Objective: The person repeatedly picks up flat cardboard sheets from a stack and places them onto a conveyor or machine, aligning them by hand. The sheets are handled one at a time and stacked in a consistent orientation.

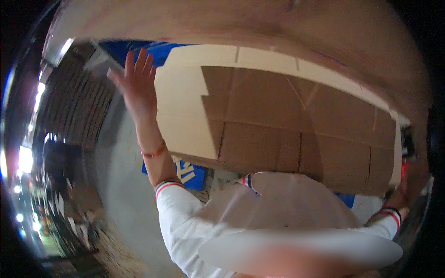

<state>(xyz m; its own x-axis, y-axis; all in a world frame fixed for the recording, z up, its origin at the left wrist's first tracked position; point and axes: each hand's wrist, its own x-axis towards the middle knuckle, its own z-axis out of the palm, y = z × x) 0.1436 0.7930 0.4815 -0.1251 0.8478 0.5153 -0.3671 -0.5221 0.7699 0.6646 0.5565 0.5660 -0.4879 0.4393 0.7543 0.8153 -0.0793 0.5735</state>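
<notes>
Before me lies a large cardboard sheet (264,111), brown over most of its face, with a pale cream area at its left and along its far edge. My left hand (139,85) is raised beside the sheet's far left corner, fingers spread and nothing in it. A red band circles that wrist. At the sheet's right end my right hand (408,183) is closed around a red and black tool (405,169), whose kind I cannot make out. That hand is dark and partly hidden near the picture's rim.
Blue material (169,53) shows behind the sheet's far left corner. A blue piece with cream markings (192,176) lies below its near left edge. Grey floor (120,162) runs along the left, with blurred scraps (116,250) lower down. A brown surface (232,18) spans the top.
</notes>
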